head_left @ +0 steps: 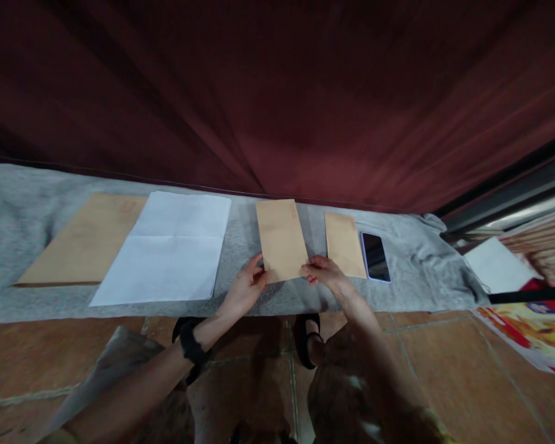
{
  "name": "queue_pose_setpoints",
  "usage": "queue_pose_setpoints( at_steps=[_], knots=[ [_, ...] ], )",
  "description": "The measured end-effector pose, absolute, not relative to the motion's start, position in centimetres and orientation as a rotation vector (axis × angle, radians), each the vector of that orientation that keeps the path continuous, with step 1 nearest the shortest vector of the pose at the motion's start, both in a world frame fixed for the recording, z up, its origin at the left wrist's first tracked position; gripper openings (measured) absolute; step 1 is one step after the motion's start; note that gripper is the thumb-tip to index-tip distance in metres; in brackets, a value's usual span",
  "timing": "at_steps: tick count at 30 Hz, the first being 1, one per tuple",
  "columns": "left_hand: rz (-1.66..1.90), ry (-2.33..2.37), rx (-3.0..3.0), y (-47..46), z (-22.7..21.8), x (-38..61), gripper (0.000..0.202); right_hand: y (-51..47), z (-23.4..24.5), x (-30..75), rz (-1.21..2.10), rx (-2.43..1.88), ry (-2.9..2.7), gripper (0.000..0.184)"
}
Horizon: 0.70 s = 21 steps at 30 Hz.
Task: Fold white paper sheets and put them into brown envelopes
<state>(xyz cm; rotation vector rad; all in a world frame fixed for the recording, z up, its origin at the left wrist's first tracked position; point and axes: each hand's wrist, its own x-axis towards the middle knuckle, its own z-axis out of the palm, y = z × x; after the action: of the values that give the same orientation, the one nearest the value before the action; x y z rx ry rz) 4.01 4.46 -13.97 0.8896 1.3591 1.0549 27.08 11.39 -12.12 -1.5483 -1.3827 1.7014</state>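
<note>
A brown paper envelope (pixel 282 239) with small red print at its top right corner is held between my two hands, over the grey cloth (pixel 240 246). My left hand (pixel 247 285) pinches its lower left corner, thumb on top. At the lower right corner, my right hand (pixel 326 272) grips the edge between thumb and fingers. A second, smaller brown envelope (pixel 345 243) lies just right of my right hand. To the left of the held envelope rests a stack of white paper (pixel 171 246) with a crease across it.
A large brown envelope (pixel 86 237) lies at the far left, partly under the white paper. A phone (pixel 375 258) sits right of the small envelope. Dark red fabric (pixel 277 111) rises behind the cloth. A colourful printed box (pixel 531 330) is at the right, above the tiled floor (pixel 425 364).
</note>
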Motion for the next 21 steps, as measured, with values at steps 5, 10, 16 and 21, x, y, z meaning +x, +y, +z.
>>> queue_pose_setpoints(
  at_steps=[5, 10, 16, 21],
  knots=[
    [0.976, 1.204, 0.659, 4.4, -13.2, 3.9, 0.051, 11.4, -12.2, 27.1, 1.678, -1.479, -1.382, 0.031],
    [1.035, 1.186, 0.594, 4.7, -13.0, 3.7, 0.053, 11.1, -12.4, 26.5, 1.734, -1.537, -1.422, 0.023],
    [1.026, 1.26, 0.685, 5.1, -13.5, 4.3, 0.058, 11.2, -12.4, 26.1, 1.712, -1.64, -1.46, 0.018],
    [1.011, 1.352, 0.747, 5.4, -13.9, 4.7, 0.067, 11.1, -13.3, 26.3, 1.576, -1.697, -1.558, 0.017]
  ],
)
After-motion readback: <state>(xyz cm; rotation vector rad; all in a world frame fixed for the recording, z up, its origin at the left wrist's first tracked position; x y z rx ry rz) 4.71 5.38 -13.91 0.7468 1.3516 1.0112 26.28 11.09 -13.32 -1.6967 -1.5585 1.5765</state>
